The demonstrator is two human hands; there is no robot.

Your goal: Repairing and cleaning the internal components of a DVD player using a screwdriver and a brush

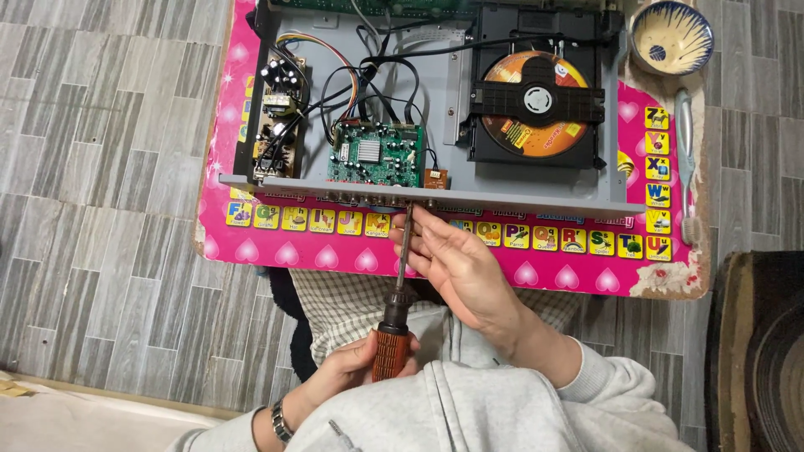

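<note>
The left hand (356, 368) is wrapped around the ribbed orange-brown handle of a screwdriver (392, 339), fingers closed tight on it, near the person's lap. Its long shaft runs up and away to the near edge of an opened grey disc player (435, 125), which lies on a small pink table (536, 268) with letter pictures. The right hand (456, 259) steadies the shaft close to the tip, fingertips pinched together on the metal; the tip seems to sit at the player's near panel, though fingers partly hide it. Inside the case, a green circuit board (374, 156) sits left of centre, an orange disc (533, 100) to the right. A patterned bowl (672, 38) stands at the table's far right corner.
</note>
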